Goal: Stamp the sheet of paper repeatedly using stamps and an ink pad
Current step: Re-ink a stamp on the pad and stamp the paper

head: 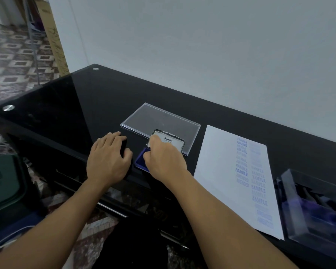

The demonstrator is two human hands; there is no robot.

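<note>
Black glass bench point(66, 105), left hand point(107, 158) with fingers curled over a dark object, right hand point(163, 160) fingers bunched on the open blue ink pad point(141, 162), what they grip hidden, stamped sheet of paper point(221, 171) just right, clear tray point(314, 206) of stamps beyond.

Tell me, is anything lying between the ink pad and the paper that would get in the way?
Nothing visible does. The right hand is over the blue ink pad, and only bare black tabletop separates it from the sheet of paper to its right.

Home: patterned floor tiles point(14, 61), glass desk point(66, 105)
</note>
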